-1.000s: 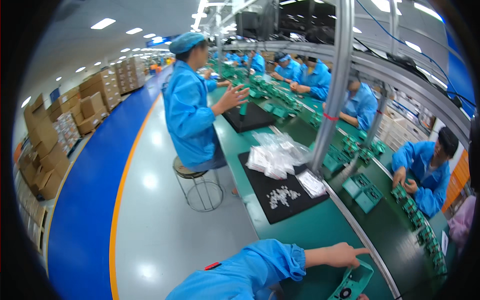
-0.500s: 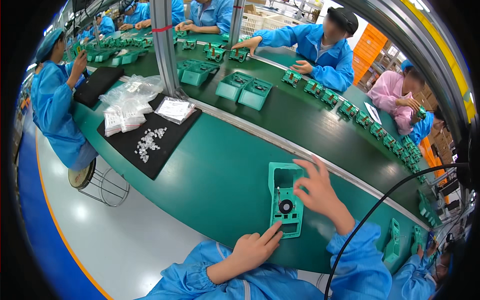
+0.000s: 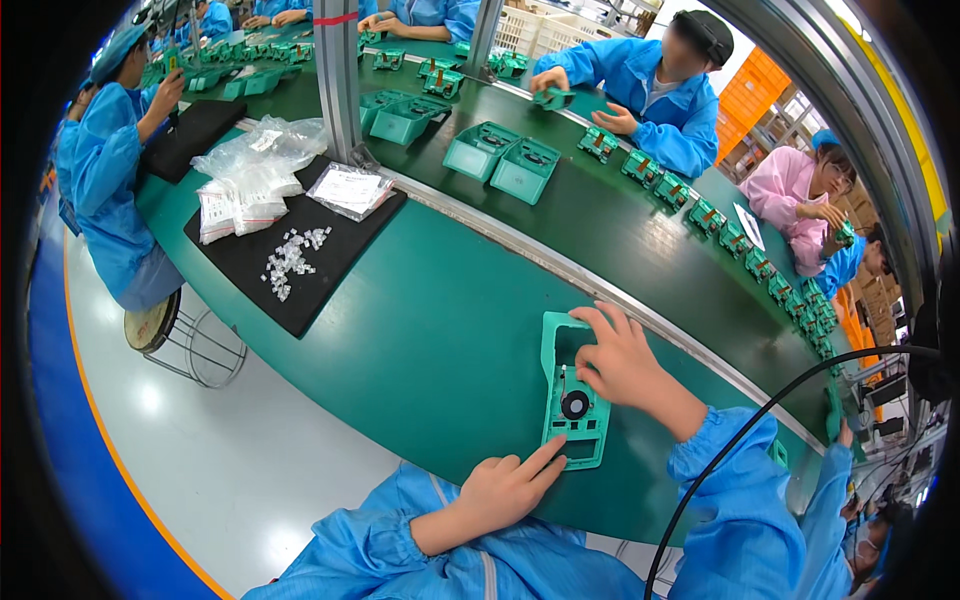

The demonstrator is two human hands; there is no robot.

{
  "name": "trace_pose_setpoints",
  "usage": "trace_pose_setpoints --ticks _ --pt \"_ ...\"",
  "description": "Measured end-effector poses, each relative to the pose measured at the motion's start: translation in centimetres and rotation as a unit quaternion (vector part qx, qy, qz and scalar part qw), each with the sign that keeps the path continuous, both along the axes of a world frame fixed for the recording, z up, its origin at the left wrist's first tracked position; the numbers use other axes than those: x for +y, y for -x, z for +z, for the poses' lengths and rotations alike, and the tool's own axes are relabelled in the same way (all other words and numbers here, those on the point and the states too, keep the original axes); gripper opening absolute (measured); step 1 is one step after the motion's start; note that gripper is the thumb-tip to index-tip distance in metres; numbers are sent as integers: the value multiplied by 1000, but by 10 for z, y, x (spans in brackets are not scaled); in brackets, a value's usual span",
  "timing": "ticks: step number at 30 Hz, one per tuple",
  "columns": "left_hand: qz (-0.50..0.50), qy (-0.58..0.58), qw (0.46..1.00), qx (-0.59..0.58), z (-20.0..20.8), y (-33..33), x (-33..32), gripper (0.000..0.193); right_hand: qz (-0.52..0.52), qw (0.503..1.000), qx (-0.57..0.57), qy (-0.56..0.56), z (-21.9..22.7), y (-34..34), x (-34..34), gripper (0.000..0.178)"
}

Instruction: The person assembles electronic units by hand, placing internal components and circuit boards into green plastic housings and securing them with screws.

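Note:
A green plastic housing (image 3: 553,400) lies lengthwise on the table in front of me, its hollow side up. Inside it sits a round black part with a pale centre, like a small speaker (image 3: 575,405). My left hand (image 3: 505,490) reaches in from below, index finger stretched out and touching the housing's near end. Over the housing's far right side hovers my right hand (image 3: 630,365). Its thumb and index finger come together in a pinch while the other fingers stretch past the far opening. Whatever lies between those fingertips is too small or hidden to tell.
A black mat (image 3: 345,255) carries small clear pieces (image 3: 288,265) and plastic bags (image 3: 240,205). Beyond a metal rail (image 3: 530,250) are green housings (image 3: 525,170) and a row of green assemblies (image 3: 705,217). A black cable (image 3: 735,445) arcs beside my right arm. Co-workers sit around.
My right hand has moved slightly toward the housing's far end, its raised fingers lower now. The left index finger still rests on the near end. Across the rail, a co-worker has lifted a green assembly.

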State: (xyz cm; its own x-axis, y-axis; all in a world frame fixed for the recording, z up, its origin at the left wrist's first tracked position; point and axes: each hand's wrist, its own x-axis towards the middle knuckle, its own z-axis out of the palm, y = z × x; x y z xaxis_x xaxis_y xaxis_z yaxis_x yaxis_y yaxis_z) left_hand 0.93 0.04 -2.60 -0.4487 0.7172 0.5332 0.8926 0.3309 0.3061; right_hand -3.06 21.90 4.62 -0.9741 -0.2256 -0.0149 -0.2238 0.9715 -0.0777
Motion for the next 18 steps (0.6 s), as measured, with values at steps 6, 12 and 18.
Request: trace_pose_setpoints --ticks 6,12,18 --pt "4 -21 1000 7 -2 1 1 25 21 999 -25 -24 0 4 -1 4" --pt "9 -37 999 12 -4 2 2 24 -12 998 -65 22 -1 6 0 3" --pt "8 -50 999 14 -7 -2 4 23 5 1000 -16 -1 -4 0 -1 4"
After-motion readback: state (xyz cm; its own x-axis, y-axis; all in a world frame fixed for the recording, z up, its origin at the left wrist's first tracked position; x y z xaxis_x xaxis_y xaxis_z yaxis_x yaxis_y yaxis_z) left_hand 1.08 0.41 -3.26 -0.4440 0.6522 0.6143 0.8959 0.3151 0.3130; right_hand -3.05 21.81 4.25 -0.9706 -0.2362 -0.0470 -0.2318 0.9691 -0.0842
